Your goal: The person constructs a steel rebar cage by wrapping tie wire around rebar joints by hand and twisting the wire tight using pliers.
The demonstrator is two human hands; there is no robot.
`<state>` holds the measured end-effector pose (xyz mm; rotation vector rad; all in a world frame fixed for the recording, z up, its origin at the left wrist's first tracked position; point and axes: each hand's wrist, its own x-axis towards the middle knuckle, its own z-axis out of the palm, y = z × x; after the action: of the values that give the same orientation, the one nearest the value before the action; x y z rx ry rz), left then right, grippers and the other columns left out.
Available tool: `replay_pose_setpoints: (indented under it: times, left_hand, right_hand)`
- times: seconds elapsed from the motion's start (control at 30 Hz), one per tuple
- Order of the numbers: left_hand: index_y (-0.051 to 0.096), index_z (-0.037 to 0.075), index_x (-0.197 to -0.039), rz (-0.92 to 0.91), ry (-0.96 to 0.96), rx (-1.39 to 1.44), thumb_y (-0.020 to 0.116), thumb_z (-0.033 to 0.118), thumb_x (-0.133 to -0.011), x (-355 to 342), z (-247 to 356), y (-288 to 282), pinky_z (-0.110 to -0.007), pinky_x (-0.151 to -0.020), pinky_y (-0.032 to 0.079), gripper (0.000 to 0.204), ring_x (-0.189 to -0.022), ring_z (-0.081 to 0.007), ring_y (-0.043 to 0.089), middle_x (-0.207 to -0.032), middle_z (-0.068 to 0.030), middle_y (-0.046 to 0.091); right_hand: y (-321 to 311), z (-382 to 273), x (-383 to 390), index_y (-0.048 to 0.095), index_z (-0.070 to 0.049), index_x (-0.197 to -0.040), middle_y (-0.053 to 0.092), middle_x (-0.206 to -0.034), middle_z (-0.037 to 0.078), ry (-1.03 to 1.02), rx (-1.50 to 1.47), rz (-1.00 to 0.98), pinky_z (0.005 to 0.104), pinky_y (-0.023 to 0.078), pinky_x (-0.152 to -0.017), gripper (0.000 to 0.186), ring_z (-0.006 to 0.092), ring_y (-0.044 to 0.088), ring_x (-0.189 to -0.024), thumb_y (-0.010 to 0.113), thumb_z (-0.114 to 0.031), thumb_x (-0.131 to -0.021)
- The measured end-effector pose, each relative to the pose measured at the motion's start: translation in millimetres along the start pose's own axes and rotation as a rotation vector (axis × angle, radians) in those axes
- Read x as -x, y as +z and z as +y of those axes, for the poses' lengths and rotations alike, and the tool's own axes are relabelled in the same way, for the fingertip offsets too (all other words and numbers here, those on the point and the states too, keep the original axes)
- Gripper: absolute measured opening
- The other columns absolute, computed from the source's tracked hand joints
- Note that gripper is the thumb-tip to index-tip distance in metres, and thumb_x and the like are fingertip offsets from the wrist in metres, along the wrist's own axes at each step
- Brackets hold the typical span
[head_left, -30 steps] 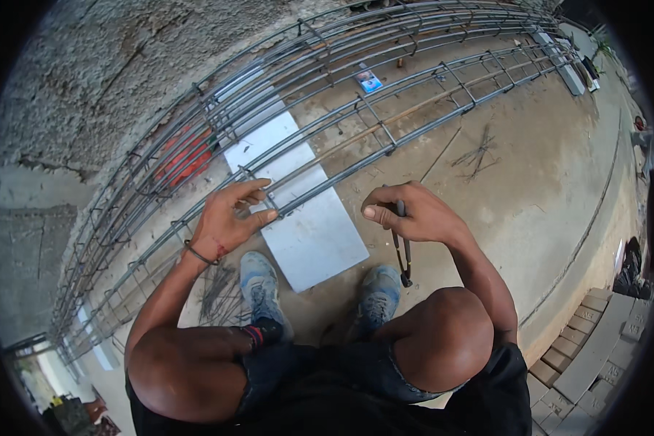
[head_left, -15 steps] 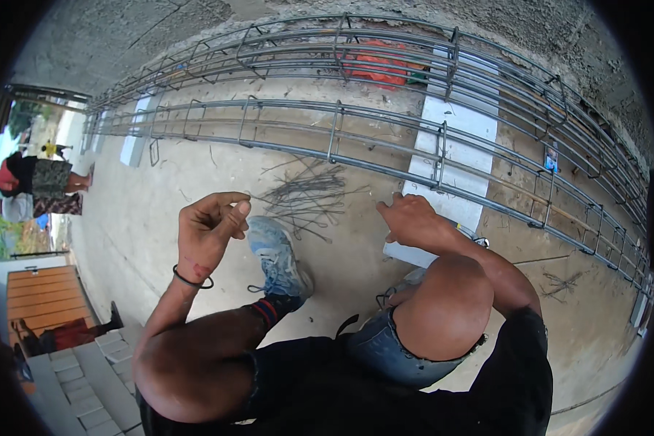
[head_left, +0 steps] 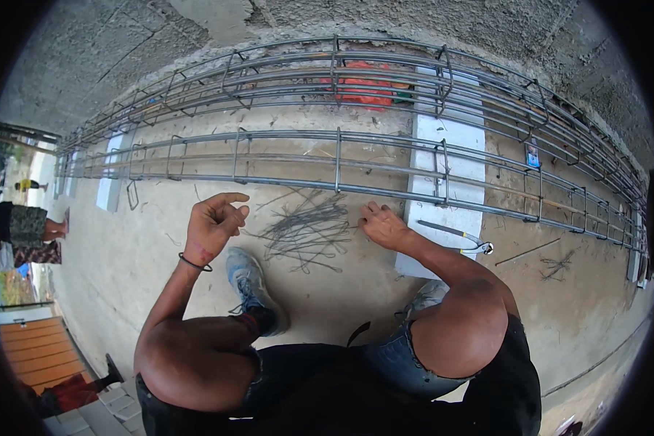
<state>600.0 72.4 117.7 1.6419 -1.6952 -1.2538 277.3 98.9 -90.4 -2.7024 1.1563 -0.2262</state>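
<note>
A loose pile of thin tie wires (head_left: 309, 231), several bent into loops, lies on the concrete floor between my hands. My left hand (head_left: 212, 225) is held at the pile's left side, index finger stretched out and thumb apart from it, with nothing visible between them. At the right edge of the pile my right hand (head_left: 384, 227) has its fingers curled downward; its fingertips are partly hidden, so what they hold cannot be made out. Pincers (head_left: 458, 237) with dark and yellow handles rest by my right forearm, mostly on a white block (head_left: 429, 203).
Long rebar cages (head_left: 338, 163) cross in front of me, resting on white blocks. Behind their bars lies an orange-red bag (head_left: 365, 86) near the rough wall. A smaller wire bunch (head_left: 557, 266) is at the right. People (head_left: 22, 225) are at the far left, beside an orange door (head_left: 38, 349).
My right hand has moved left toward the wire pile, and its fingers have curled. My left thumb and index finger have parted. The view has shifted, uncovering the pincers.
</note>
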Motion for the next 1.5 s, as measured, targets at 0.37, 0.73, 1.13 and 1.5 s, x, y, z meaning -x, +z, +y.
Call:
replay_pose_setpoints:
  times: [0.37, 0.73, 1.13, 1.5]
  left_hand:
    - [0.055, 0.004, -0.123, -0.632, 0.702, -0.439, 0.062, 0.035, -0.087, -107, 19, -36, -0.040, -0.084, 0.049, 0.047, -0.101, -0.0304, 0.060, -0.115, -0.0199, 0.060]
    - [0.070, 0.003, -0.083, -0.793, 0.883, -0.190, 0.059, 0.017, -0.084, -140, 82, 33, -0.039, -0.069, 0.048, 0.018, -0.073, -0.0330, 0.063, -0.073, -0.0191, 0.064]
    - [0.066, 0.000, -0.091, -0.717, 0.665, -0.258, 0.057, 0.017, -0.088, -135, 49, -4, -0.038, -0.058, 0.044, 0.019, -0.061, -0.0256, 0.059, -0.063, -0.0138, 0.059]
    - [0.061, 0.000, -0.107, -0.560, 0.709, -0.353, 0.059, 0.015, -0.086, -113, -52, 68, -0.042, -0.078, 0.047, 0.026, -0.093, -0.0369, 0.058, -0.099, -0.0200, 0.060]
  right_hand:
    - [-240, -50, -33, 0.064, 0.001, -0.083, 0.067, -0.072, 0.008, 0.826, -0.893, 0.029, 0.0290, 0.048, -0.057, 0.011, 0.0136, 0.061, -0.061, 0.069, -0.007, -0.078]
    - [-275, -106, -38, 0.067, -0.004, -0.101, 0.065, -0.076, 0.010, 0.880, -0.123, 0.160, 0.0300, 0.050, -0.057, 0.019, 0.0200, 0.062, -0.062, 0.059, -0.004, -0.083]
    - [-256, -83, -51, 0.064, -0.003, -0.100, 0.065, -0.083, 0.013, 0.585, -0.110, -0.029, 0.0392, 0.048, -0.072, 0.018, 0.0311, 0.061, -0.078, 0.061, -0.013, -0.085]
    - [-59, -78, 8, 0.067, -0.004, -0.101, 0.063, -0.069, 0.011, 0.939, -0.855, 0.277, 0.0309, 0.047, -0.059, 0.017, 0.0170, 0.058, -0.059, 0.058, -0.011, -0.089]
